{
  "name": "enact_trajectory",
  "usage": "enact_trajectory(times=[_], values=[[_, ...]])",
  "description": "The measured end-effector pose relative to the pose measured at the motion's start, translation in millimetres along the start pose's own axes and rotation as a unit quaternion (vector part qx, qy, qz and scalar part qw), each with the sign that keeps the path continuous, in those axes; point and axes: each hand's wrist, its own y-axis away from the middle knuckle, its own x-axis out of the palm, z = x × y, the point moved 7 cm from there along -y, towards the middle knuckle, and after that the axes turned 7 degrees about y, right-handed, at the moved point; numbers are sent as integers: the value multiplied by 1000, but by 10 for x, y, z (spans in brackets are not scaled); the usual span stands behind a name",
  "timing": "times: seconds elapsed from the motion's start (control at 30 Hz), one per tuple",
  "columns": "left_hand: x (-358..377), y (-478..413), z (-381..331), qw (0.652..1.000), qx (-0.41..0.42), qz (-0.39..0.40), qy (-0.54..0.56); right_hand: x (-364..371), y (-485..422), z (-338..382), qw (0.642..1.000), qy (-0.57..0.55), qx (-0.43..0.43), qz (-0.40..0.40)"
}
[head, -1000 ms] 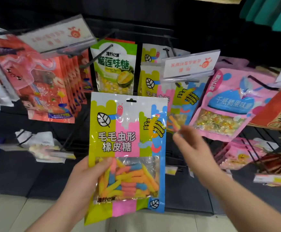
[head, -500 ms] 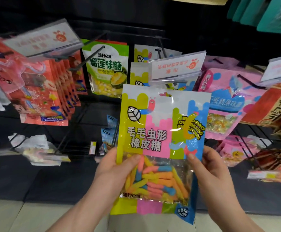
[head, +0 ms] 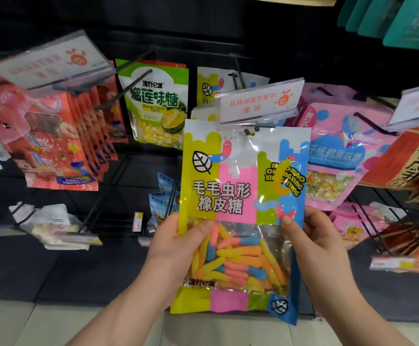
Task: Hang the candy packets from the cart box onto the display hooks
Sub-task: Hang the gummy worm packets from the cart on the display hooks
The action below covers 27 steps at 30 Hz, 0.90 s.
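Note:
A yellow, pink, green and blue gummy worm candy packet is held upright in front of the display. My left hand grips its left edge with the thumb on the clear window. My right hand grips its right edge, thumb on the front. The packet's top hang hole sits at the tip of a dark display hook, just under a white price tag holder. Matching worm packets hang further back on that hook. The cart box is out of view.
Durian candy packets hang to the left, red bubble candy packets further left, pink crane candy packets to the right. Bare hooks jut forward. Lower hooks carry small packets. Pale floor tiles lie below.
My right hand came onto the packet's right edge. Both hands then carried the packet right and up, bringing its hang hole to the hook tip under the price tag.

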Motion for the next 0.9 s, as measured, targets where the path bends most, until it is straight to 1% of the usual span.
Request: enact_trajectory(times=[0.17, 0.3, 0.5, 0.6, 0.77, 0.9], values=[[77, -189, -5, 999, 5, 12, -33, 20, -183, -27, 1000, 15, 14, -8], [160, -480, -104, 993, 62, -7, -101, 105, -509, -45, 998, 56, 12, -7], [292, -951, -314, 956, 143, -18, -257, 236, -1014, -111, 986, 165, -9, 1], [345, -1134, -396, 935, 161, -32, -313, 304, -1199, -151, 983, 181, -5, -1], [385, -1410, -477, 920, 168, -48, -350, 432, -1457, -170, 984, 176, -1, -10], [436, -1563, -532, 917, 172, -51, -357, 501, -1642, -193, 985, 173, 4, -11]])
